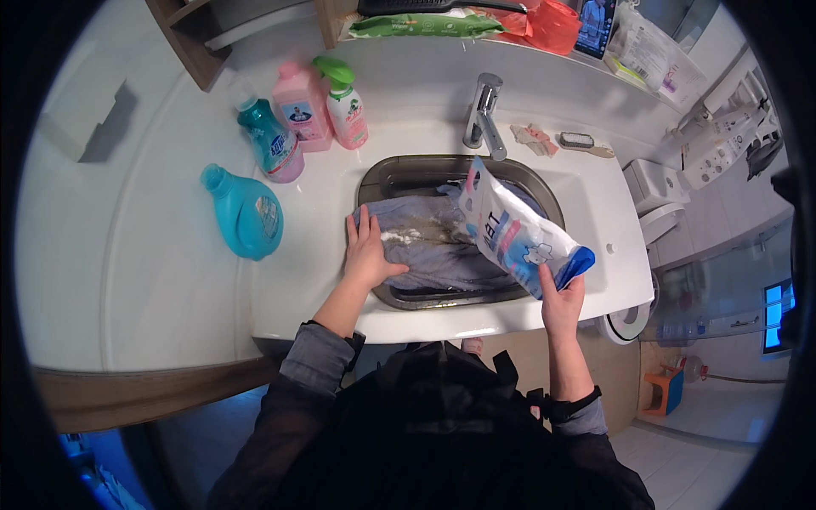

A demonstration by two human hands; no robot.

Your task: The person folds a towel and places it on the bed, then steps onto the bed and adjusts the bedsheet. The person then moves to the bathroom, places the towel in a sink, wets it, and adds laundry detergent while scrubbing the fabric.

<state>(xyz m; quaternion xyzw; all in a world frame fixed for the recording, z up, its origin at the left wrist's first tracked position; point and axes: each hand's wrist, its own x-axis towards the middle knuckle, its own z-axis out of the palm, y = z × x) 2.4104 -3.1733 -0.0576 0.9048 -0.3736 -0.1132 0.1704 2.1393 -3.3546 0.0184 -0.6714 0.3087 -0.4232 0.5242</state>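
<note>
A wet grey-blue cloth (440, 268) lies spread across a dark plastic basin (376, 175) set in the white sink. White powder (401, 236) sits on the cloth in a patch near its left side. My left hand (368, 252) rests on the cloth's left end, fingers spread and thumb apart. In my right hand (562, 298) is a white and blue plastic pouch (510, 233), gripped at its blue-capped lower right end. The pouch slants over the right part of the basin and hides some of the cloth. Its far end points toward the faucet (486, 115).
On the left of the counter stand a teal jug (245, 213), a teal and purple bottle (271, 143), a pink bottle (303, 108) and a green-topped spray bottle (347, 105). A brush (577, 141) and a crumpled rag (534, 139) lie right of the faucet. A shelf overhead holds wipes (427, 26).
</note>
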